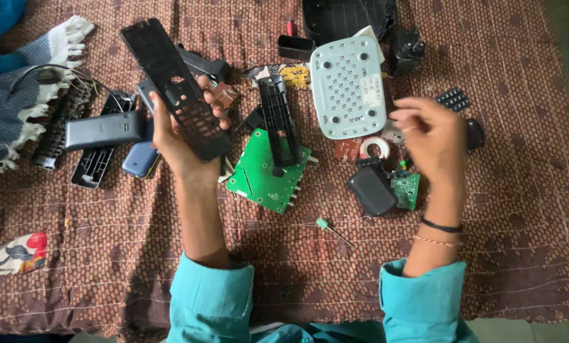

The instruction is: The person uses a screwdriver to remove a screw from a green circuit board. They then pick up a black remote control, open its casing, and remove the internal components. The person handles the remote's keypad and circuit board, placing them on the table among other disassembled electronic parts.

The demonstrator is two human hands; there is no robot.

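Two hands work apart: the left hand (179,130) grips a long black plastic remote-control shell (175,87), seemingly inspecting it. The right hand (432,136) hovers loosely curled, holding nothing visible, above a small green circuit board (406,189).

Everything's spread out on a bed covered with a brown patterned quilt (519,254). Dead centre there's a green circuit board (264,173) with a black slotted remote shell (279,122) lying on top of it. Just right of that sits a white vented router case (349,86), bottom up. Near it lie a roll of white tape (374,148), a small green board (406,190) and a rounded black casing (372,190). A green-handled screwdriver (332,230) lies alone, closer in. On the left: a dark grey remote (104,129), an open remote back (95,162) and a blue phone (140,159). Striped fringed cloth (17,89) drapes the far left edge.
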